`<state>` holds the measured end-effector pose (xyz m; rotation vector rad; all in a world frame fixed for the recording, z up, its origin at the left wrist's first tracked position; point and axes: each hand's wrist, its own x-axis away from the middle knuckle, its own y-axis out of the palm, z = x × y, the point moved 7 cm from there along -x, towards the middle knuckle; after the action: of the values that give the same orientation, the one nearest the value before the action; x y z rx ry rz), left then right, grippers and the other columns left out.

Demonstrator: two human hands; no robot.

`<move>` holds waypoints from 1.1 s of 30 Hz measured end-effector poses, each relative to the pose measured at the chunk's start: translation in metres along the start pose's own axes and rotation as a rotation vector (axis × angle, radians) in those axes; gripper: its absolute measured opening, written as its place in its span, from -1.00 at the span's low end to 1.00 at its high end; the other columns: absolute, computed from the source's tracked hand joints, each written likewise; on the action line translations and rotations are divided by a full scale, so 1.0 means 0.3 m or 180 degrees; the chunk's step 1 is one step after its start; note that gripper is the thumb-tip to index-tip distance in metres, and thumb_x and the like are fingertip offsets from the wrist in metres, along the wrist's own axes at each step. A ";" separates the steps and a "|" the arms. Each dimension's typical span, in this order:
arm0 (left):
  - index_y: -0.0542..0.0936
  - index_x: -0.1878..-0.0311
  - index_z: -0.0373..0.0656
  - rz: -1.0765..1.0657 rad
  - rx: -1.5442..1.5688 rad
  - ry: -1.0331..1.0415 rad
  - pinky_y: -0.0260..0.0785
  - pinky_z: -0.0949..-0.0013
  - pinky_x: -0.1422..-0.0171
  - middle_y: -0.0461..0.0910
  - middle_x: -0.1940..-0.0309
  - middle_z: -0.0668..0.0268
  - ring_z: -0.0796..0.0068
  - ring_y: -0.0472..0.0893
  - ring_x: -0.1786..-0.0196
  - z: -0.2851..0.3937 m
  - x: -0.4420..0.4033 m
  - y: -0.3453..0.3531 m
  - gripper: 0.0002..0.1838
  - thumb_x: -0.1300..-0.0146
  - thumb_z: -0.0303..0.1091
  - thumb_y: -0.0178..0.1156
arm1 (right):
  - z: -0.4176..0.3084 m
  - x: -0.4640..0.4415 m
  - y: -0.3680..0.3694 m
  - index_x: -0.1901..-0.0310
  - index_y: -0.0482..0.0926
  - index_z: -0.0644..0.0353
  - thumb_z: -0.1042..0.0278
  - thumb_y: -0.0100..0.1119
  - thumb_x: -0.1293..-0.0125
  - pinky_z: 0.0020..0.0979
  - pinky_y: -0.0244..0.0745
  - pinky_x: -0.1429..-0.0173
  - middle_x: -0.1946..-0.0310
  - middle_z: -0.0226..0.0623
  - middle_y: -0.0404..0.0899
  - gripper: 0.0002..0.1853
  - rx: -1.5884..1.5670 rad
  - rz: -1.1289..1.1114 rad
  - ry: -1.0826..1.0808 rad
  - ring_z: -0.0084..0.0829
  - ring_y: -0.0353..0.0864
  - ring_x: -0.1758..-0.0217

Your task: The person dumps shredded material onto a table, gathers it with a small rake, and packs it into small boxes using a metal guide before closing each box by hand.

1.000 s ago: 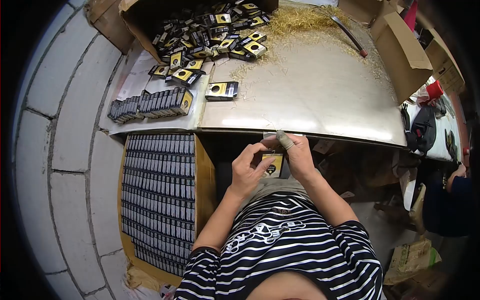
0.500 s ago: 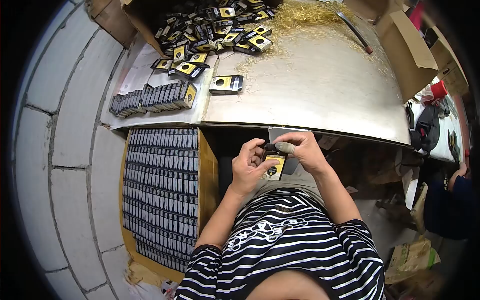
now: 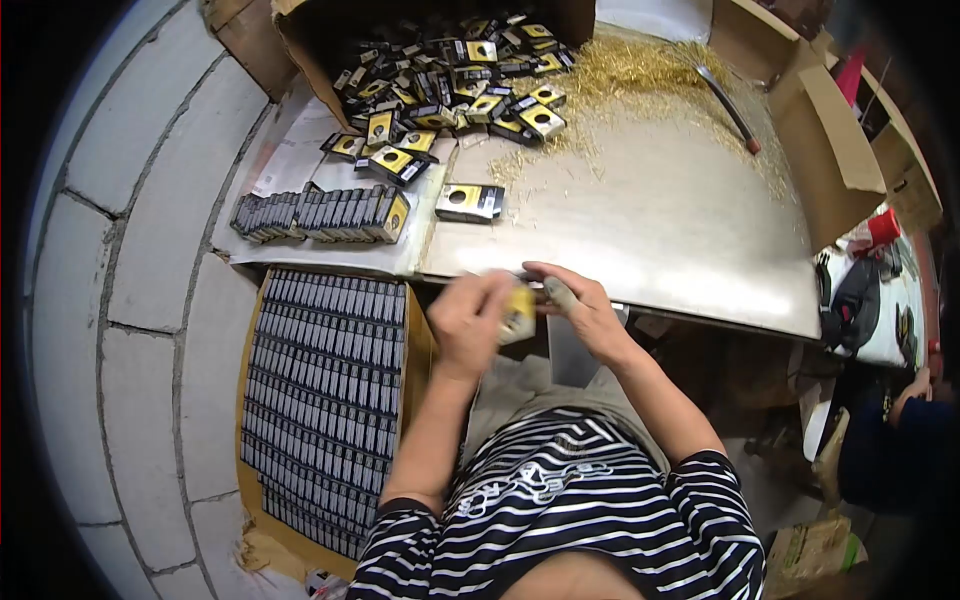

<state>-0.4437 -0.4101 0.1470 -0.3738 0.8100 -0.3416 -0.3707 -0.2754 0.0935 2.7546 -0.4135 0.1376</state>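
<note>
My left hand (image 3: 466,325), smeared by motion, is closed around a small yellow-and-black carton (image 3: 517,316) with a dark round mark, held tilted above my lap. Close by on its right, my right hand (image 3: 585,312) has its fingers bent together near the carton's upper end. A greyish cover wraps one of its digits. Something dark shows at those fingertips, too small to make out. On the table edge beyond lies a single similar carton (image 3: 469,202). To the left stands a row of cartons (image 3: 330,213) packed side by side.
A heap of loose cartons (image 3: 440,95) spills from a cardboard box at the back. Golden shreds (image 3: 640,75) and a dark curved tool (image 3: 728,108) lie on the metal tabletop (image 3: 640,220). Below left, a large box (image 3: 325,400) holds rows of cartons. Another person's hand (image 3: 915,388) shows far right.
My left hand has shifted left and the carton has turned and tilted with it. My right hand has parted slightly from the carton. The view has shifted a little.
</note>
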 end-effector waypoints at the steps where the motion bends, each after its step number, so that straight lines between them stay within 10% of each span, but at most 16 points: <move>1: 0.63 0.33 -0.25 -0.0117 -0.0765 -0.0168 0.43 0.29 0.26 0.60 0.46 0.20 0.23 0.59 0.41 -0.027 -0.080 -0.050 -0.91 -0.09 -0.49 0.31 | -0.016 -0.064 -0.038 -0.10 0.52 0.33 0.29 0.03 -0.40 -0.38 0.40 -0.21 0.01 -0.14 0.60 -0.65 0.0876 0.0146 -0.0496 -0.31 0.55 -0.11; 4: 0.52 -0.07 -0.16 -0.0744 -0.2123 -0.0211 0.31 0.17 -0.22 0.40 -0.19 0.13 0.05 0.37 -0.23 -0.173 -0.312 -0.095 -0.42 0.12 -0.44 0.44 | -0.080 -0.332 -0.096 -0.09 0.50 0.29 0.24 0.03 -0.37 -0.26 0.36 -0.26 -0.04 -0.05 0.55 -0.63 0.2615 0.0510 -0.1183 -0.06 0.50 -0.16; 8: 0.32 -0.30 -0.06 -0.2365 -0.2038 0.0496 0.09 0.10 -0.45 0.27 -0.35 0.15 0.05 0.22 -0.41 -0.288 -0.406 0.159 -0.12 0.20 -0.43 0.48 | -0.140 -0.626 -0.020 -0.12 0.50 0.14 0.16 -0.02 -0.37 -0.12 0.25 -0.35 -0.19 -0.10 0.43 -0.63 0.4458 0.0401 -0.1604 0.02 0.30 -0.33; 12: 0.47 -0.17 -0.13 -0.2737 -0.1424 -0.0476 0.35 0.16 -0.21 0.53 -0.11 0.12 0.01 0.49 -0.17 -0.411 -0.428 0.253 -0.40 0.01 -0.39 0.39 | -0.127 -0.591 -0.081 -0.20 0.45 -0.06 0.15 -0.04 -0.36 -0.10 0.16 -0.41 -0.32 -0.15 0.29 -0.61 0.5162 0.0035 -0.1470 0.05 0.15 -0.42; 19: 0.53 -0.01 -0.32 -0.0037 0.2304 -0.2017 0.42 0.49 0.09 0.60 0.22 0.36 0.62 0.55 0.23 -0.217 -0.033 0.059 -0.67 -0.21 -0.40 0.24 | -0.133 -0.180 -0.230 -0.24 0.44 0.01 0.32 0.02 -0.31 -0.22 0.20 -0.42 -0.36 -0.14 0.25 -0.56 0.3876 -0.0149 -0.1142 -0.08 0.22 -0.42; 23: 0.57 0.01 -0.27 -0.1037 0.2374 -0.3536 0.43 0.48 0.08 0.61 0.20 0.35 0.61 0.56 0.21 -0.318 0.535 0.164 -0.72 -0.21 -0.44 0.24 | -0.109 -0.116 -0.448 -0.23 0.44 0.13 0.33 0.06 -0.32 -0.28 0.21 -0.41 -0.35 -0.11 0.28 -0.57 0.3144 0.0546 -0.1085 -0.14 0.28 -0.39; 27: 0.58 0.12 -0.34 -0.3062 0.0883 -0.2361 0.42 0.43 0.12 0.61 0.32 0.31 0.56 0.55 0.24 -0.355 0.758 0.403 -0.71 -0.10 -0.43 0.32 | -0.058 -0.203 -0.360 -0.24 0.44 0.11 0.24 0.08 -0.33 -0.22 0.14 -0.44 -0.33 -0.10 0.29 -0.55 0.3991 0.0794 -0.1194 -0.13 0.23 -0.42; 33: 0.62 0.11 -0.19 -0.2487 0.2673 -0.4250 0.35 0.58 0.33 0.66 0.33 0.31 0.66 0.55 0.32 -0.285 0.718 0.475 -0.74 -0.15 -0.35 0.34 | 0.070 -0.124 -0.111 -0.17 0.44 0.29 0.45 0.07 -0.11 -0.11 0.13 -0.43 -0.26 -0.06 0.36 -0.49 0.4837 0.0969 -0.1523 -0.04 0.21 -0.40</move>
<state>-0.3481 -0.3938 -0.1072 -0.0375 -0.8419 -0.9571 -0.3952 -0.2432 0.0577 4.1747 -1.2714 -0.2758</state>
